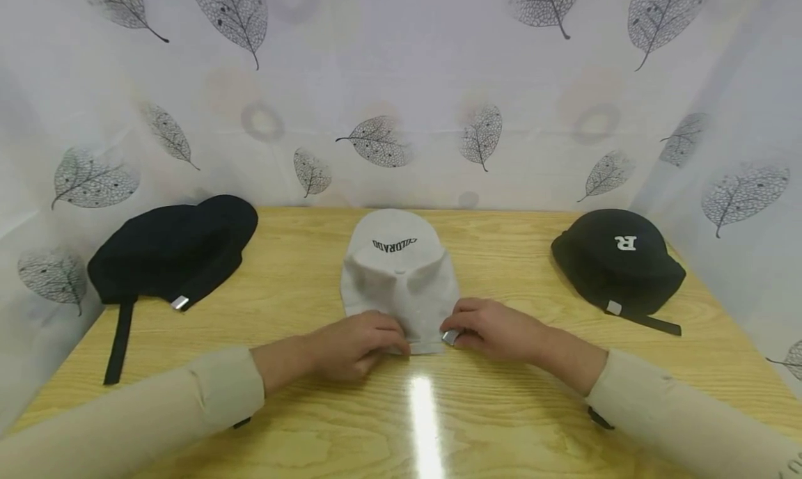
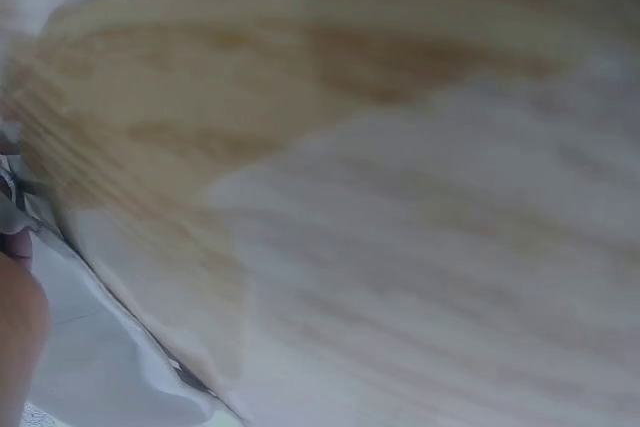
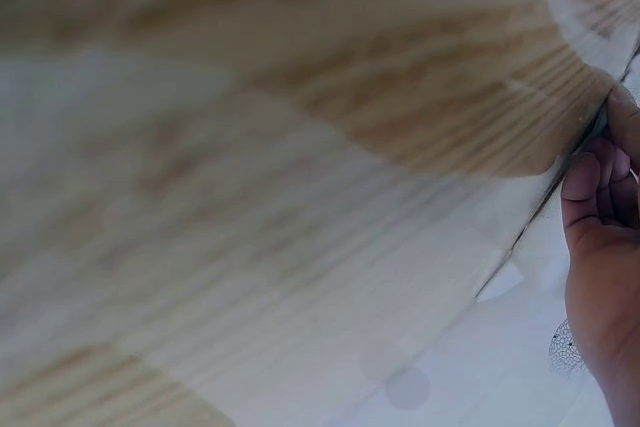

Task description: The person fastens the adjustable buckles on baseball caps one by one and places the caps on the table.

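A pale grey cap (image 1: 401,284) is lying in the middle of the wooden table (image 1: 301,256), between two black caps. Dark letters (image 1: 395,245) on it are spelling COLORADO. A thin pale strap (image 1: 429,348) is running along its near edge, and a shiny silver clip (image 1: 449,337) is sitting at the right end of that edge.

The left hand (image 1: 351,343) is holding the near edge of the grey cap, with its fingers bending over the strap. The thumb is partly hiding, so I cannot tell how tight the hold is. The right hand (image 1: 495,329) is pinching the silver clip between its thumb and fingers. In the right wrist view, the tips of that hand are squeezing close together.

Both arms are wearing light tan sleeves (image 1: 232,385), and a small dark bit (image 1: 600,418) is peeking out under each one.

Well apart on the left, a plain black cap (image 1: 163,246) is resting on the table. Its long black strap (image 1: 120,340) is hanging loose toward the person, and its metal buckle (image 1: 180,303) is shining nearby. On the right, another black cap (image 1: 617,263) is showing a white letter R (image 1: 625,243), and its loose strap (image 1: 654,324) is pointing out to the right.

Behind the table, a white cloth (image 1: 413,68) with grey leaves is hanging. A bright streak of light (image 1: 426,423) is shining on the table near the person.
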`<control>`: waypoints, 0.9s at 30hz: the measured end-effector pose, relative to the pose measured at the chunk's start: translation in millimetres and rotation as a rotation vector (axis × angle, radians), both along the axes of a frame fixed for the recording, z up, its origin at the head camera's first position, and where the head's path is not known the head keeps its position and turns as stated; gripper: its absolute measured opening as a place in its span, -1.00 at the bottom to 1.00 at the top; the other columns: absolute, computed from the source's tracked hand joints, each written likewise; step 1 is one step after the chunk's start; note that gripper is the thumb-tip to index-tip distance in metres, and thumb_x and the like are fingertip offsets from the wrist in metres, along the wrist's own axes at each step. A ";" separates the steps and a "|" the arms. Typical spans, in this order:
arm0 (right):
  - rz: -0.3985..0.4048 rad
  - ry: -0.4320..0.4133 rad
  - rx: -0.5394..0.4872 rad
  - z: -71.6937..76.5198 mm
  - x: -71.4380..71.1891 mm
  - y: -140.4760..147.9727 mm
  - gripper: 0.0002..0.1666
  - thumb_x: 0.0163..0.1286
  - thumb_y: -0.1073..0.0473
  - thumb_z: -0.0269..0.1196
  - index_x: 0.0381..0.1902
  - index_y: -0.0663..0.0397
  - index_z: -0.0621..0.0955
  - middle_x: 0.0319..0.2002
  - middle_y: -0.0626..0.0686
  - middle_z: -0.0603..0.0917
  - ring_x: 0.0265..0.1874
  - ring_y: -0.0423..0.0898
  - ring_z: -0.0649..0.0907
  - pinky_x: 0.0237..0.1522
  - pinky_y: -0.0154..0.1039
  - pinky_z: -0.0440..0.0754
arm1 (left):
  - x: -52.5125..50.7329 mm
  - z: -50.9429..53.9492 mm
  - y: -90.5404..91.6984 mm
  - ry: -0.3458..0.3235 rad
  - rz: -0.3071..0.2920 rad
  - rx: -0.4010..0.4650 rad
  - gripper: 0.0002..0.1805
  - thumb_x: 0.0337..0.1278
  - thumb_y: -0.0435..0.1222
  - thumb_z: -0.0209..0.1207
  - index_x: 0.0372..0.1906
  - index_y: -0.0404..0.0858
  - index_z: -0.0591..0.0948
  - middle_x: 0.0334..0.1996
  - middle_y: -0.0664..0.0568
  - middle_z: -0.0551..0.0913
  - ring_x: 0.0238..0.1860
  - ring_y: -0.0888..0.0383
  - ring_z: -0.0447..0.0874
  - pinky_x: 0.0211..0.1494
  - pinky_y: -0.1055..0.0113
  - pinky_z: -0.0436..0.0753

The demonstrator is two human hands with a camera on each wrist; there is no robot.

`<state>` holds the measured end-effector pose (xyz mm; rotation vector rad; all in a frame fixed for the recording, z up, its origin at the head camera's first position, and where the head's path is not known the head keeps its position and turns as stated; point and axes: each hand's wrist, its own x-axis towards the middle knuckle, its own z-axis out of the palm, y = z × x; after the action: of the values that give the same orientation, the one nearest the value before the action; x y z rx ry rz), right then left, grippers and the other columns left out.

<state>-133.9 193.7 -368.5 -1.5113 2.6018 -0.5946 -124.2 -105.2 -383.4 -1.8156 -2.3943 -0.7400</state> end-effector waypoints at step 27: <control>-0.044 0.127 -0.014 -3.2 5.8 -8.5 -0.75 0.36 0.27 0.31 -0.01 0.12 0.65 -0.18 -0.05 0.61 -0.24 -0.23 0.58 -0.16 -0.32 0.62 | -7.8 -4.7 -0.6 0.165 0.074 0.240 -0.77 -0.11 -0.39 0.41 -0.38 -0.15 0.56 -0.45 0.17 0.63 -0.39 0.33 0.57 -0.23 0.57 0.56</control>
<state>-128.1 185.2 -371.7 -1.5486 2.7366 -0.5379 -132.0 -105.8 -388.1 -1.6186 -2.1523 -0.7974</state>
